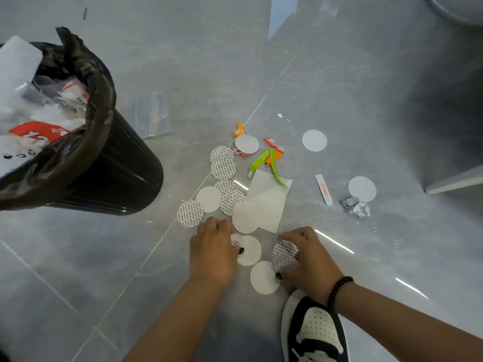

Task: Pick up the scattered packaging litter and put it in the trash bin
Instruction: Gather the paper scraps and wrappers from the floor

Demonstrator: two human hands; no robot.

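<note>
Round paper discs gathered from the floor [339, 87]

A printed disc [285, 253] is grasped by the right hand [308, 257]; another disc [249, 250] is pinched by the left hand [211, 249]. The bin [109, 163] stands at the left.

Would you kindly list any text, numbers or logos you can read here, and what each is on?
"12": white digits, cut off, on the orange packet in the trash bin.
Red mark on the white strip: too small to read.
Fine print on the patterned discs: too small to read.
</note>
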